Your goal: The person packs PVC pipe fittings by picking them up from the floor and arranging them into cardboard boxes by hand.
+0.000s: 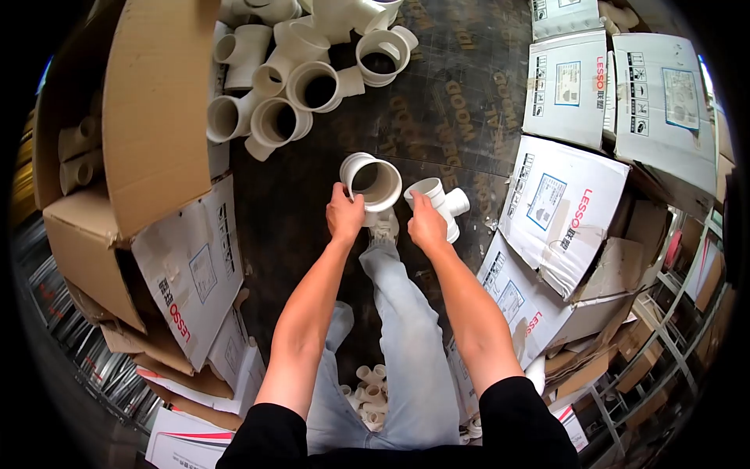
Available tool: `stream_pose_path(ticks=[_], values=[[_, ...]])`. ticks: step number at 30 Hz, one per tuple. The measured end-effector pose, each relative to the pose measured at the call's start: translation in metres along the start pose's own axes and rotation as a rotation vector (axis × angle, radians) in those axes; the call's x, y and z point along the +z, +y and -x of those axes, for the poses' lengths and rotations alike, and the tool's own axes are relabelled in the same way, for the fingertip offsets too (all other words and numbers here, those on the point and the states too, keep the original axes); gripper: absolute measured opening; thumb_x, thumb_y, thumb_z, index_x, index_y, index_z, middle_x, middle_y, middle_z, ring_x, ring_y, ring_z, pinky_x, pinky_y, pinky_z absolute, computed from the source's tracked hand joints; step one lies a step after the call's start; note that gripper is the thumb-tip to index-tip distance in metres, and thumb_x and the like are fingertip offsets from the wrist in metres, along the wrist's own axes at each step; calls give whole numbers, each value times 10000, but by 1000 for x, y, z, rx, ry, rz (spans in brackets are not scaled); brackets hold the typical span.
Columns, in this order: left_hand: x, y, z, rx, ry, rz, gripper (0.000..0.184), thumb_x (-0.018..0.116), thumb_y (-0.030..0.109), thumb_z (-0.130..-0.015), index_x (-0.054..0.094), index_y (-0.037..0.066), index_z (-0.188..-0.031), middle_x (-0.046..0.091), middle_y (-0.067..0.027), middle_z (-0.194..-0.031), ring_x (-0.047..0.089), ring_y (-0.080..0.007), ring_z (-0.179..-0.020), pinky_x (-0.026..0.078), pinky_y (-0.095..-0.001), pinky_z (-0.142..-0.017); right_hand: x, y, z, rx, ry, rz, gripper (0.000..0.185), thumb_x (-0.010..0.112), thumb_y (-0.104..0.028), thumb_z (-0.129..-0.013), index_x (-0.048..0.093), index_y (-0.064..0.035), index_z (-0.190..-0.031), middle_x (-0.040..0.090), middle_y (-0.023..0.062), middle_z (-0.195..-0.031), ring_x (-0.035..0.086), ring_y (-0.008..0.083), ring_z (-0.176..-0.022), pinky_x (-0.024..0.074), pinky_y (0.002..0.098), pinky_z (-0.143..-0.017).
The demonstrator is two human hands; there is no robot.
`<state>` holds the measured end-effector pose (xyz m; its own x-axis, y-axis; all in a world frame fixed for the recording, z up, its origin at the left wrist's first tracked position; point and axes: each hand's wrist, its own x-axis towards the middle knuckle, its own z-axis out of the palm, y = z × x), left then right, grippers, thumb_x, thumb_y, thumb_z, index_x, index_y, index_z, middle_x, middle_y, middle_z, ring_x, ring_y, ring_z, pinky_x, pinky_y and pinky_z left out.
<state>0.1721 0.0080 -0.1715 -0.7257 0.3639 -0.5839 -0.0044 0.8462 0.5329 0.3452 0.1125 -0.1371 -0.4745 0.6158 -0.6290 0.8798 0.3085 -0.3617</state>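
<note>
My left hand (pixel 344 214) is closed on the rim of a wide white plastic pipe fitting (pixel 375 181), whose round opening faces up toward me. In my right hand (pixel 426 222) is a white pipe tee (pixel 444 205), gripped at its near rim with its side branch pointing right. The two fittings are held side by side above the dark floor, over my shoe. Further forward, on the left, a cluster of white pipe fittings (pixel 312 87) stands on the floor, several with their open ends up.
Open cardboard boxes (pixel 160 109) rise along the left, with fittings inside one. Printed white cartons (pixel 558 211) are stacked on the right beside metal racking (pixel 660 352). Small white fittings (pixel 373 395) lie behind my legs. Dark printed floor panels (pixel 461 102) run ahead.
</note>
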Motion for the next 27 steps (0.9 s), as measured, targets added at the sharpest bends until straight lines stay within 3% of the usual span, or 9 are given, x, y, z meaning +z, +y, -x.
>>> stream_pose_path(ticks=[4, 6, 7, 10, 11, 12, 15, 22, 27], values=[[12, 8, -17, 42, -82, 45, 225, 627, 163, -858, 567, 24, -1025, 674, -111, -668, 679, -198, -533, 535, -346, -525, 13, 8, -38, -21, -78, 95, 633, 606, -38, -835, 433, -143, -1435, 412, 141, -1530, 640, 385, -1119, 540, 494, -901], [4, 18, -17, -82, -203, 154, 247, 605, 194, -854, 574, 56, -1057, 688, -141, -718, 700, -268, -614, 544, -409, -639, 16, 6, -49, 99, -280, 151, 686, 607, 15, -782, 434, -148, -1426, 378, 163, -1548, 629, 404, -1124, 542, 507, -886], [7, 16, -18, -61, -184, 176, 227, 591, 148, -862, 579, 47, -1064, 674, -115, -688, 670, -192, -533, 535, -356, -554, 25, 15, -47, 71, -214, 175, 587, 589, -39, -847, 454, -152, -1407, 455, 200, -1462, 662, 424, -1038, 553, 507, -847], [7, 12, -23, -133, -211, 287, 243, 588, 132, -868, 581, 33, -1090, 672, -97, -685, 671, -183, -541, 534, -341, -525, 53, 28, -53, 97, -196, 167, 424, 530, -124, -931, 484, -131, -1353, 546, 221, -1305, 677, 436, -968, 560, 510, -797], [9, 8, -24, -95, -208, 318, 235, 582, 115, -883, 571, 20, -1098, 645, -90, -656, 626, -147, -489, 477, -296, -419, 62, 29, -55, 117, -137, 180, 280, 459, -179, -986, 571, -89, -1226, 585, 217, -1149, 683, 438, -907, 561, 512, -753], [8, 9, -24, -93, -204, 317, 235, 582, 115, -883, 571, 20, -1098, 645, -90, -656, 626, -147, -489, 477, -296, -419, 63, 29, -56, 114, -136, 178, 280, 459, -179, -986, 571, -89, -1226, 585, 217, -1149, 683, 438, -907, 561, 512, -753], [2, 16, -24, -118, -215, 332, 242, 575, 112, -889, 563, 9, -1107, 648, -98, -667, 623, -155, -480, 485, -306, -411, 53, 31, -49, 231, 8, 192, 194, 507, -97, -955, 688, -33, -987, 584, 204, -1110, 696, 413, -874, 573, 510, -751], [-48, 55, 9, -145, -184, 419, 217, 562, 110, -905, 556, -1, -1092, 656, -104, -684, 631, -159, -491, 488, -304, -417, -20, -6, 9, 35, 196, -40, 106, 640, -79, -856, 610, -31, -947, 544, 210, -1038, 635, 467, -891, 529, 543, -763], [-117, 99, 54, -207, -134, 541, 176, 557, 102, -903, 534, 18, -1056, 636, -99, -666, 603, -150, -480, 483, -298, -417, -94, -72, 61, -112, 349, -270, 163, 691, -44, -795, 580, -39, -914, 526, 164, -948, 602, 416, -830, 509, 476, -724]])
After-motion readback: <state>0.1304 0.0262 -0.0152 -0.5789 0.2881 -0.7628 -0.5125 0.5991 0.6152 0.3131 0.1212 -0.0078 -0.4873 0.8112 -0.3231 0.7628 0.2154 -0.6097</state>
